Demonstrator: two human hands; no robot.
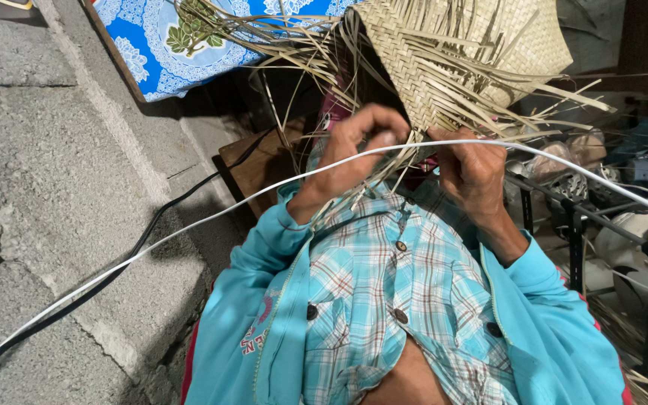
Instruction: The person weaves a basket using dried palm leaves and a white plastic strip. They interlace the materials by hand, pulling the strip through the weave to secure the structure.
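A half-woven mat of pale dried palm strips hangs in front of my chest, its lower corner pointing down with several loose strips fanning out. My left hand pinches loose strips at that corner, fingers curled. My right hand grips the strips just to the right of the corner. Both wrists come out of teal jacket sleeves over a checked shirt. A thin white cable crosses in front of both hands.
Grey concrete floor lies to the left, with a black cable running over it. A blue patterned cloth is at the top left. A dark metal rack with pale objects stands on the right, loose straw beneath it.
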